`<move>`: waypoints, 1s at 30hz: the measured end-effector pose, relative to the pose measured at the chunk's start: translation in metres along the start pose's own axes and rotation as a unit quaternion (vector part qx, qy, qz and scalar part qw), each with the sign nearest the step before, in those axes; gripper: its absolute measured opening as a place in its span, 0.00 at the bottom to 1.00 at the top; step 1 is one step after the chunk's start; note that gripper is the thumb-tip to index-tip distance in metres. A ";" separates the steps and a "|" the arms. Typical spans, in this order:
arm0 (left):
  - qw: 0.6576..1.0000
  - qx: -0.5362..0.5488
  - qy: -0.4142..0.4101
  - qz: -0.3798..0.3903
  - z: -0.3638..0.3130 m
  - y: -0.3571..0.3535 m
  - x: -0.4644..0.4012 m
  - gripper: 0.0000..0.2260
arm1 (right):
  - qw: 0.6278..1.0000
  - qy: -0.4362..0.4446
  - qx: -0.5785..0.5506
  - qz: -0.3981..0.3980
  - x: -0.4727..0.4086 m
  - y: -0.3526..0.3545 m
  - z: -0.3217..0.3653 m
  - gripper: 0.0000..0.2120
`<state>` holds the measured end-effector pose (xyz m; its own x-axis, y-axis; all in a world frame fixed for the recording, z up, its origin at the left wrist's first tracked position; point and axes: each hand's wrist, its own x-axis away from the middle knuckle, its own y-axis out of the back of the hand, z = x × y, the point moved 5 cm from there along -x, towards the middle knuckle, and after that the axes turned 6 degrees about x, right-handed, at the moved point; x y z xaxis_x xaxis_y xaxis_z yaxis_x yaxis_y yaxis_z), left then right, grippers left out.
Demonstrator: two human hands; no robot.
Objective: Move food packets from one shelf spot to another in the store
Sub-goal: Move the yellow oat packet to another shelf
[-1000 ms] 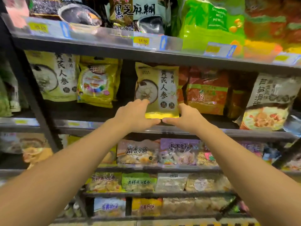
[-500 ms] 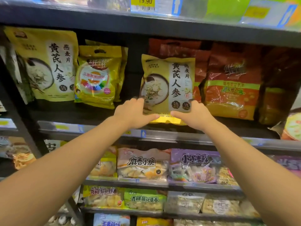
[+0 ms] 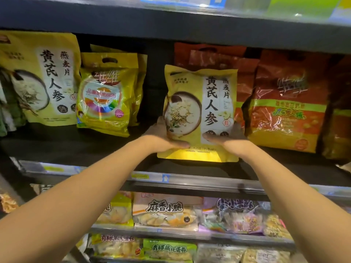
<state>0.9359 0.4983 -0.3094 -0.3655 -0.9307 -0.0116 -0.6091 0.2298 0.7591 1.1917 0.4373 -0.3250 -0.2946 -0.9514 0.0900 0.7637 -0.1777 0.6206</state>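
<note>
Both hands are up on the middle shelf point(image 3: 79, 147), clamped on the same yellow packet point(image 3: 201, 111) from either side. The left hand point(image 3: 161, 138) has its thumb across the packet's front near the lower left corner, with the rest of its fingers going round behind the left edge. The right hand point(image 3: 226, 138) mirrors that on the lower right, thumb on the front just under the two dark round badges, fingers tucked behind the right edge. So the hands are apart, with the packet's bottom half between them.

The packet stands upright, facing out, with a bowl picture on the left and big black characters down a white strip on the right. Its bottom edge looks to be right at the dark shelf surface, but I can't tell for sure if it's resting there or held just clear. It sits in front of the red-orange packets point(image 3: 284, 103), overlapping the left one of that bunch. To its left there's a dark gap, then a shiny yellow bag point(image 3: 106, 95) with a rainbow wheel on it, and further left a second packet point(image 3: 43, 78) of the same kind as the held one.

Below the shelf's front rail point(image 3: 190, 179) are rows of pastry-looking snack packs point(image 3: 165, 213), well under the arms.
</note>
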 end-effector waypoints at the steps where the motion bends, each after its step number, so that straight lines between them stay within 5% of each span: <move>1: 1.000 0.018 0.000 0.004 0.001 -0.002 -0.003 0.59 | 1.000 0.001 -0.001 0.006 -0.003 0.000 -0.002 0.62; 7: 0.991 0.129 0.023 0.027 0.012 -0.011 -0.007 0.57 | 0.997 0.063 -0.040 -0.011 -0.002 -0.001 -0.002 0.45; 20: 0.993 0.102 -0.056 -0.006 -0.012 0.009 0.051 0.46 | 0.994 0.102 -0.006 -0.027 0.065 0.008 0.021 0.22; 30: 0.986 0.147 -0.061 -0.045 -0.038 0.040 0.119 0.53 | 0.986 0.149 0.028 -0.066 0.128 0.031 0.051 0.35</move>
<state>0.8947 0.3855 -0.2562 -0.3718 -0.9140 -0.1626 -0.8141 0.2368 0.5303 1.1481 0.3225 -0.2542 -0.2004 -0.9543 -0.2217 0.6948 -0.2980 0.6546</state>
